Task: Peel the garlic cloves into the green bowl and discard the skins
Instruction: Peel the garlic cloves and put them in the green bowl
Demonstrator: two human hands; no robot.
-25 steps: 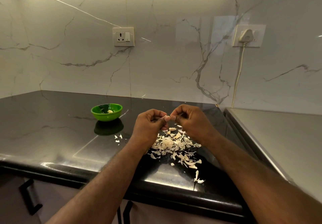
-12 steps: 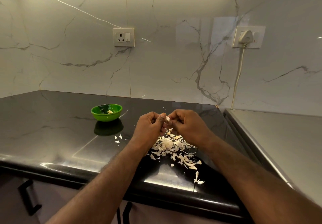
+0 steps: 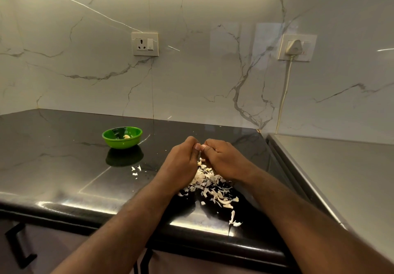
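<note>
Garlic clove (image 3: 202, 146) between hands (image 3: 181, 165), above skins (image 3: 210, 183)

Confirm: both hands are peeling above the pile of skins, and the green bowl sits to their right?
No. The head view shows the green bowl to the left of the left hand and right hand; both do work above the pile of skins.

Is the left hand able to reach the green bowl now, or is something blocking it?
Probably yes: the green bowl stands left of the left hand on the counter, with only a few skin flakes between them.
</note>
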